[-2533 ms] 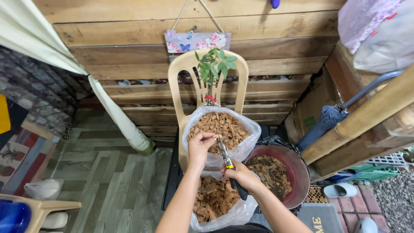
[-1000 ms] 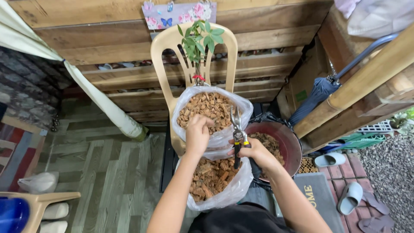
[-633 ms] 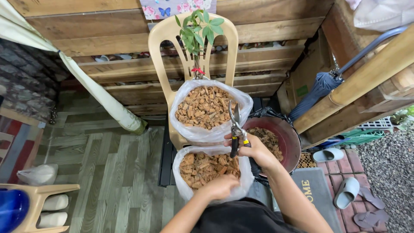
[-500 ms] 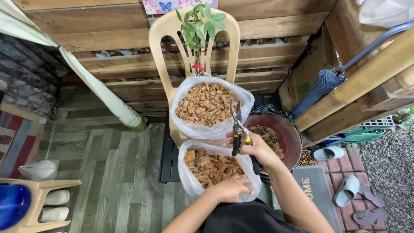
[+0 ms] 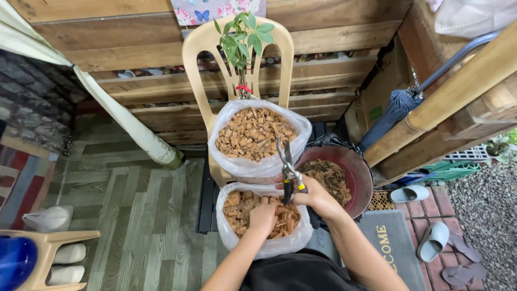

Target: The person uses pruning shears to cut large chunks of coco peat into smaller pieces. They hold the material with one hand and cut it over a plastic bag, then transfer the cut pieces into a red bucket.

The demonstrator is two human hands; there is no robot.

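Digging into bark chips — shears held ready
Left hand (image 5: pixel 262 215) fingers curled down into the near bag (image 5: pixel 264 247); right hand (image 5: pixel 316 197) wrapped tight round pruning shears (image 5: pixel 287 170) — blades up, just beside it.

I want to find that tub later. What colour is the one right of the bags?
Dark red, seen in the head view: the tub.

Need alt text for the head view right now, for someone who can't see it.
The left hand digs into the near bag of brown chips while the right hand holds pruning shears upright. Behind, a second bag sits on a plastic chair.
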